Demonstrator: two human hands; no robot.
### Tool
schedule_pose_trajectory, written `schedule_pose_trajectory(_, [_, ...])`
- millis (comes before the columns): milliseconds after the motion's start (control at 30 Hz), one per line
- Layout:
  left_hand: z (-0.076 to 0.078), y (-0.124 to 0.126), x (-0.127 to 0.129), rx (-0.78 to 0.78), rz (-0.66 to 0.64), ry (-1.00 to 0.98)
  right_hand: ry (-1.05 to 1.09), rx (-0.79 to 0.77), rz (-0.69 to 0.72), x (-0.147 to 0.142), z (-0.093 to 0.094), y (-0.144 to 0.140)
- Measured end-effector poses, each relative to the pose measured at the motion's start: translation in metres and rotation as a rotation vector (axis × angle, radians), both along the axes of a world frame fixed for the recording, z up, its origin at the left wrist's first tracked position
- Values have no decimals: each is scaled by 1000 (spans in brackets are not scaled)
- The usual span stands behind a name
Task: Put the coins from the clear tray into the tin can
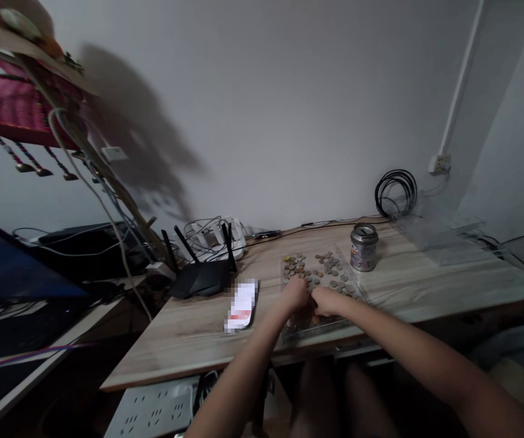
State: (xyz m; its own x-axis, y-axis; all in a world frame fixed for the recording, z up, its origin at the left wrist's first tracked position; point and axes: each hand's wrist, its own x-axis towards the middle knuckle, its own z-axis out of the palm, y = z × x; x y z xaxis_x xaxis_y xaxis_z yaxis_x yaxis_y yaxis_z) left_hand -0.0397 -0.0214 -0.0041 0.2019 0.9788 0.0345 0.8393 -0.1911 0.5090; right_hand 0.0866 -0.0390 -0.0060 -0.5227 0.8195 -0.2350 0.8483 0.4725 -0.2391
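Many coins point(334, 263) lie in loose groups on a clear plastic tray point(355, 280) at the desk's front. Over the near part of the tray, my left hand point(295, 293) is closed, fingers curled down among the coins. Close beside it on the right, my right hand point(326, 302) is also closed, its fingertips bent down towards the tray. What either hand has between its fingers is hidden. A round metal tin point(363, 248) with a slotted lid and a printed picture stands upright just right of the tray.
Left of the tray lies a phone point(242, 304) with a lit screen, and behind it a black router point(202, 277) with upright antennas. A clear plastic box point(448, 237) and a coiled black cable point(396, 191) are at the back right. A power strip point(152, 410) sits below the desk's front edge.
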Motion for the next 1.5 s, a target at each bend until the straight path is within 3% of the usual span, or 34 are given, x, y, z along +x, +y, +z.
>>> schedule_pose_trajectory(167, [-6, -18, -14, -102, -280, 111, 53, 27, -58, 35, -6, -1])
schedule_pose_trajectory(267, [-6, -25, -17, -137, -347, 117, 73, 51, -47, 56, -9, 5])
schedule_pose_trajectory(567, [-6, -19, -5, -234, -321, 286, 17, -91, 0, 50, -17, 2])
schedule_pose_trajectory(733, [-4, -31, -2, -243, -283, 204, 94, -129, -16, 53, -23, 1])
schedule_pose_trajectory(833, [-11, -38, 0, -237, -187, -80, 207, -193, -95, 53, -21, 1])
schedule_pose_trajectory(967, [-21, -36, 9, -473, 145, -1009, 574, -122, -263, 46, -1, 9])
schedule_pose_trajectory(1067, [-24, -31, 13, -618, 219, -1321, 758, -69, -248, 38, 19, 19])
schedule_pose_trajectory(1133, [-24, -28, 13, -709, 263, -1532, 753, 16, -255, 36, 26, 21])
schedule_pose_trajectory(1233, [-26, -26, 7, -784, 417, -1909, 519, 47, -225, 39, 18, 15])
schedule_pose_trajectory(1333, [-29, -26, 2, -735, 482, -1993, 251, -157, -50, 42, 1, 2])
schedule_pose_trajectory(1500, [-31, -27, 3, -714, 501, -2031, 82, -183, 10, 36, -5, -8])
